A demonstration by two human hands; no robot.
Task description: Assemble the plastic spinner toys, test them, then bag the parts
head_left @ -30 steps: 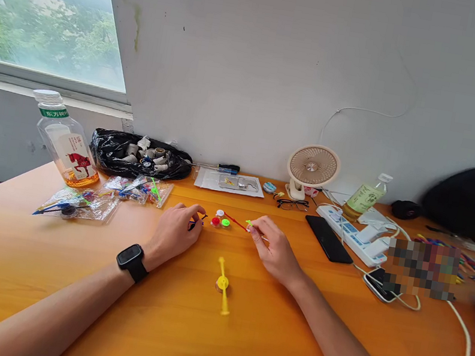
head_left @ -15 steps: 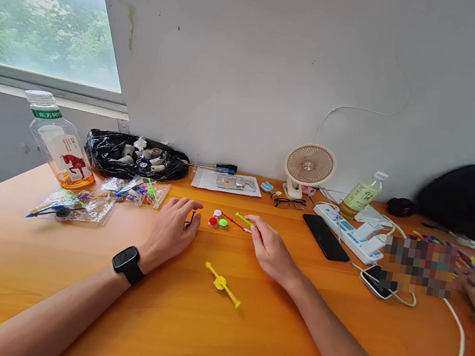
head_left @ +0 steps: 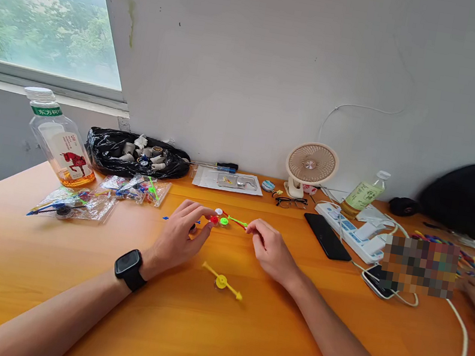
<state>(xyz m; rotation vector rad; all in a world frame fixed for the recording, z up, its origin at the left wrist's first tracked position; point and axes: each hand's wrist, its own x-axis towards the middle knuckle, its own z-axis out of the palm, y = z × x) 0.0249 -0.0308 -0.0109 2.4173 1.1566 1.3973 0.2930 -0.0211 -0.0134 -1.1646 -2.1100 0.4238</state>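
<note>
The head view is showing both forearms extending up the orange wooden table, with a yellow plastic arrow on a round hub lying nearest, between them. Its long axis is slanting from far left to near right, the arrowhead pointing near right. Beyond it, the left hand, a black watch on its wrist, is arching palm-down over a partly hidden blue stick. Its thumb and index finger are standing apart beside a small red round disc; contact is unclear. The right hand is curling inward, fingertips pinching together on the near end of a thin bright-green plastic stick. That stick is pointing left and slightly away, crossing a thin red plastic stick. Green and white round discs are clustering beside the red one. Farther back, a round beige fan is standing by the wall.
</note>
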